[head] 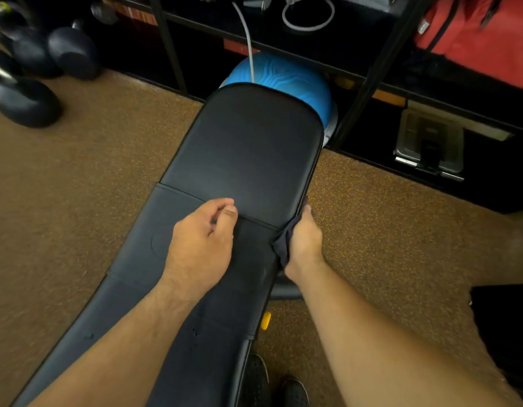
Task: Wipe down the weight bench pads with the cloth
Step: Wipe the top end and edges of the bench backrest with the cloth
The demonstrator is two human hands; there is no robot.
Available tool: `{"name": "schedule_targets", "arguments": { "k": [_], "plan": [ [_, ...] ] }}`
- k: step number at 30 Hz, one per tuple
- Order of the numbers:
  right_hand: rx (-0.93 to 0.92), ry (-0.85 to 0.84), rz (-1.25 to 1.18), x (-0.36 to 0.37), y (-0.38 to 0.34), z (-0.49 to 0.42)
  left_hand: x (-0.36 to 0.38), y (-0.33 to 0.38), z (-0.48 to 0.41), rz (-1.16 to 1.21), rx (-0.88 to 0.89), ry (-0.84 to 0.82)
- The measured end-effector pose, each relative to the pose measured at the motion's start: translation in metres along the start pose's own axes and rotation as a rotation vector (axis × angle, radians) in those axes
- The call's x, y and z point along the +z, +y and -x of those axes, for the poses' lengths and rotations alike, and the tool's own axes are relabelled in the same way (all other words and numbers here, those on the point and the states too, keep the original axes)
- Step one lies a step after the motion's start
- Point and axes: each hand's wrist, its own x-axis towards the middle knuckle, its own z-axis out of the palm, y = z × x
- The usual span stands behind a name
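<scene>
The right hand [304,239] is gripping a dark crumpled cloth [283,245], its fingers curling round the fabric and pressing it against the right side edge of the long black vinyl weight bench pad [245,148], right where a stitched seam is crossing the pad. Part of the cloth is hanging over that edge, between palm and vinyl. The left hand [200,245] is sitting over the middle of the pad just short of the same seam, fingers loosely curled, thumb near the forefinger, holding nothing; whether it is touching the vinyl cannot be told. Beyond both hands the far section of the pad is lying bare up to its rounded end. A small yellow knob [265,321] is showing under the right edge, nearer the person, and two dark shoes [256,380] are standing on the floor beside it. Brown speckled rubber flooring [78,186] is spreading wide on both sides of the bench, leaving open room along each long edge. The far end is nearly meeting a blue exercise ball [286,80] tucked under a black metal rack [369,80]. Round black kettlebells [72,51] are resting well apart at the far left, and a red bag [483,33] is sitting on the rack at the far right.
</scene>
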Motion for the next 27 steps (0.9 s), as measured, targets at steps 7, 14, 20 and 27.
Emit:
{"name": "schedule_targets", "arguments": {
  "k": [7, 14, 20, 27],
  "plan": [
    [-0.341, 0.034, 0.094, -0.009, 0.021, 0.036, 0.004, 0.005, -0.001, 0.017, 0.004, 0.050],
    [0.089, 0.021, -0.009, -0.006, 0.006, 0.004, 0.004, 0.017, -0.001, -0.016, 0.012, 0.063],
    [-0.197, 0.077, 0.032, -0.019, 0.034, 0.046, -0.002, 0.008, 0.002, -0.022, -0.036, 0.113],
    [-0.564, 0.156, 0.525, -0.035, 0.067, 0.102, -0.016, 0.004, 0.017, -0.067, -0.077, 0.165]
  ]
}}
